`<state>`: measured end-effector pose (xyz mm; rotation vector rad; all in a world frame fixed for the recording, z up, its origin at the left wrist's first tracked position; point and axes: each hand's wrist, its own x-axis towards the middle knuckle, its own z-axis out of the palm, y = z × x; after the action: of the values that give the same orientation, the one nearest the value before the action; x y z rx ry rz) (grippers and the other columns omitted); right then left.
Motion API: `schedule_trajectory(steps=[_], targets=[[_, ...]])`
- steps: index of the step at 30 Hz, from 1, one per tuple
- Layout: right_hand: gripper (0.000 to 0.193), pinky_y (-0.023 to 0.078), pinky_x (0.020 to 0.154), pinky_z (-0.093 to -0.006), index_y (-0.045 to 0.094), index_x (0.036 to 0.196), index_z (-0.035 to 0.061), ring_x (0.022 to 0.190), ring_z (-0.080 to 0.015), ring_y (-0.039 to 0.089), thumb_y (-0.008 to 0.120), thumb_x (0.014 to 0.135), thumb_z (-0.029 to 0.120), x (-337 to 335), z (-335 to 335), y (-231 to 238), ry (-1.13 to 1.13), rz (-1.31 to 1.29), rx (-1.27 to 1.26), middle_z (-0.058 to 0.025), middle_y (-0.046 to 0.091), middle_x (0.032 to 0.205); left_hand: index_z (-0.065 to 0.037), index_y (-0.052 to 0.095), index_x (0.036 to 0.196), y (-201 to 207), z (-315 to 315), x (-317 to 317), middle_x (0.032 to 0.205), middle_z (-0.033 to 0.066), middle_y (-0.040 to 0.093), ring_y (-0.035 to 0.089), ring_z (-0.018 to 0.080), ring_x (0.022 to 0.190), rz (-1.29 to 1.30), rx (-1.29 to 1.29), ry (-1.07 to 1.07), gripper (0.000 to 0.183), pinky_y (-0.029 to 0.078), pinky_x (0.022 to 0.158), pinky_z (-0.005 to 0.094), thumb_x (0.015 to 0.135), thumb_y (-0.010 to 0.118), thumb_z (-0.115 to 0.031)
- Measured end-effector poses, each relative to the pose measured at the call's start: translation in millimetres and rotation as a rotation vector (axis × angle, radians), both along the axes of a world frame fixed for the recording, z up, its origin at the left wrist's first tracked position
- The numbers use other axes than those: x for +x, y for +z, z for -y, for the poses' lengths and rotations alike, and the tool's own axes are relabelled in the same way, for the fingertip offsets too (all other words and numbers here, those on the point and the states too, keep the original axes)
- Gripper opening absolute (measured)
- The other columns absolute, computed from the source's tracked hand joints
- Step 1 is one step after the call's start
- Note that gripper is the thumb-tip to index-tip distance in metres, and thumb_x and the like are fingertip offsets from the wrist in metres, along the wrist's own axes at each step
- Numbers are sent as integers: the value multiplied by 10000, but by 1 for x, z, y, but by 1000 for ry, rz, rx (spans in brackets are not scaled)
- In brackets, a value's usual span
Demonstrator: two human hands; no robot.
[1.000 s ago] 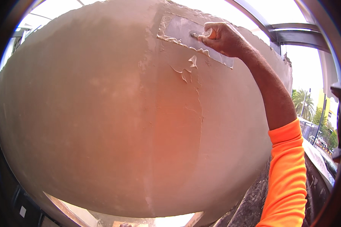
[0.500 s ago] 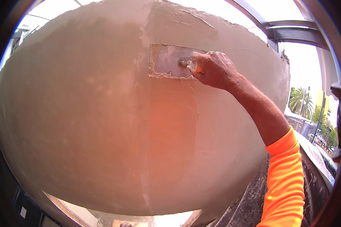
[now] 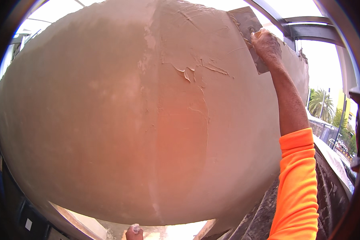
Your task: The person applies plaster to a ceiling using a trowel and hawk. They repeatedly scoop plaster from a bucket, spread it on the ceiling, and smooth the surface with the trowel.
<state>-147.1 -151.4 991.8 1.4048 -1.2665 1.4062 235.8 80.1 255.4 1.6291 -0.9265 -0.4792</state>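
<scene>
My right hand (image 3: 267, 45) is closed round the handle of a plastering trowel (image 3: 245, 19). The trowel's rectangular blade slants against the upper right of a broad wall of wet grey-brown plaster (image 3: 96, 120), close to its top edge. Soft plaster clings along the blade's left side. Left of and below the trowel, raised ridges and a curled flap of plaster (image 3: 185, 73) stand out from the smoother surface. At the bottom, below the wall's lower edge, my left hand (image 3: 135, 233) shows as a fist with pale smears; whatever it may hold is hidden.
Dark metal beams (image 3: 316, 33) cross at the upper right. A dark, plaster-spattered sheet (image 3: 264, 212) hangs at the lower right. Beyond it stand a palm tree (image 3: 321, 105) and a fence (image 3: 323, 132). A timber piece (image 3: 78, 224) lies under the wall's lower left.
My right hand has carried the trowel up and right, turning its blade from level to steeply slanted. Fresh ridges show where it was. My left hand has risen further into view.
</scene>
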Motion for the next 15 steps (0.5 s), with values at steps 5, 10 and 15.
schedule_trajectory(steps=[5,10,15], targets=[[353,581,830,-444,686,1034,45,918,-313,740,687,941,385,-55,-13,-75,169,100,13,-183,748,957,-16,702,1155,283,47,3,951,148,635,630,330,934,781,-501,25,315,485,857,430,846,697,-77],[257,504,615,-320,581,848,27,675,-115,596,736,956,201,-95,-46,-198,473,119,-8,-89,620,711,-59,746,1125,541,118,-41,1063,95,638,584,307,1062,1367,-1060,352,264,421,903,419,868,706,-104],[264,438,572,-279,509,841,52,663,-53,486,720,976,138,-148,-68,-291,550,214,67,-22,526,675,-197,759,1214,682,164,-94,1194,58,644,547,291,1202,1424,-1142,530,332,395,1080,443,898,675,-133]])
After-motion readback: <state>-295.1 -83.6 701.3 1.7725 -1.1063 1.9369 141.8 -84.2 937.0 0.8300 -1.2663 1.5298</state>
